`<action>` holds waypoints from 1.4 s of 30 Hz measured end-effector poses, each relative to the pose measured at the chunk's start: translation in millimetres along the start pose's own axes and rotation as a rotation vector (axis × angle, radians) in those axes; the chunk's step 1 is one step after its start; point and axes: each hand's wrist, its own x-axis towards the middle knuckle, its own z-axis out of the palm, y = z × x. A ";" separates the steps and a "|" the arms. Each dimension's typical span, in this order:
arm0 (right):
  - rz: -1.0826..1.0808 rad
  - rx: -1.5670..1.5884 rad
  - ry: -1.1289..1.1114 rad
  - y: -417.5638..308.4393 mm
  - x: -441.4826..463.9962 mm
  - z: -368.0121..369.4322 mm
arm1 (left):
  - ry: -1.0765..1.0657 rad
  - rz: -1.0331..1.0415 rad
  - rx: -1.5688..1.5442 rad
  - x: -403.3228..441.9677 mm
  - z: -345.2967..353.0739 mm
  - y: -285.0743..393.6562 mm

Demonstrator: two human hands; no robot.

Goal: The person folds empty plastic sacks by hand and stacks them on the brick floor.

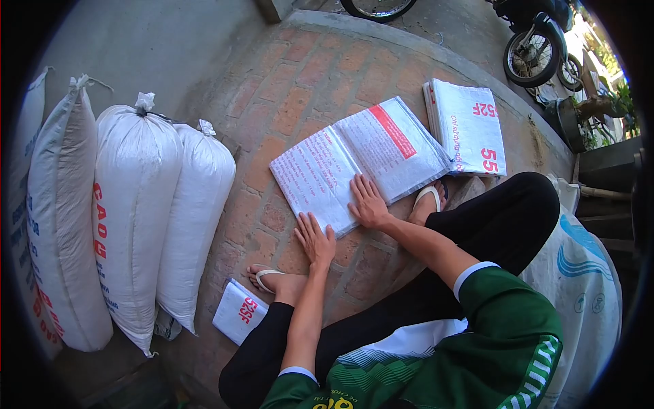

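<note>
A flat white woven sack (325, 165) with red printing and a red band lies spread on the brick floor, creased across the middle. My right hand (368, 203) rests flat on its near edge, fingers stretched out. My left hand (315, 240) lies at the sack's near left corner, fingers apart; whether it presses the sack or the bricks is hard to make out. Touching the sack's right end is a stack of folded white sacks (470, 129) with red numbers. A small folded sack (240, 311) lies beside my left foot.
Several full, tied white sacks (136, 218) stand along the wall at the left. More pale sacking (579, 286) lies behind me at the right. A motorbike wheel (531, 58) stands beyond the raised floor's edge (470, 65). My sandalled feet flank the spread sack.
</note>
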 end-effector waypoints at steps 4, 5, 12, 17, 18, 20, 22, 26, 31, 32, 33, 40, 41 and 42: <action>0.004 0.005 -0.005 -0.6 0.0 -0.1 | 0.001 -0.019 -0.023 3.1 -0.8 1.4; 0.004 0.003 -0.003 -0.7 0.0 0.4 | -0.004 -0.024 -0.022 4.0 -1.4 1.5; -0.001 0.005 0.001 0.1 -0.5 0.6 | -0.066 -0.082 -0.058 25.3 -5.0 -9.2; -0.005 0.001 0.000 0.7 -0.2 -0.3 | -0.138 -0.123 -0.013 48.5 -11.4 -19.6; -0.004 0.000 -0.003 0.6 -0.3 -0.1 | -0.157 -0.127 0.021 52.5 -14.1 -20.6; -0.002 0.001 -0.006 0.9 -0.3 -0.8 | -0.181 -0.138 0.072 59.9 -18.8 -20.0; 0.001 0.003 -0.008 0.5 -0.3 -1.6 | -0.192 -0.154 0.105 67.3 -23.1 -18.8; 0.010 0.004 -0.024 1.3 0.4 0.8 | -0.216 -0.178 0.122 84.5 -29.0 -21.1; 0.024 0.002 -0.066 4.1 2.2 5.5 | -0.241 -0.170 0.175 102.7 -34.0 -27.3; 0.020 0.004 -0.067 4.5 2.7 6.0 | -0.249 -0.171 0.176 106.7 -34.7 -29.0; 0.018 0.005 -0.067 5.0 2.6 6.5 | -0.257 -0.172 0.176 110.6 -35.2 -30.3; 0.021 -0.004 -0.102 6.6 4.5 9.2 | -0.264 -0.168 0.203 127.6 -33.9 -38.4; 0.027 -0.010 -0.122 6.3 4.8 7.0 | -0.269 -0.167 0.205 129.2 -34.6 -38.2; 0.032 -0.015 -0.142 5.5 5.5 5.2 | -0.273 -0.165 0.207 130.9 -35.3 -38.7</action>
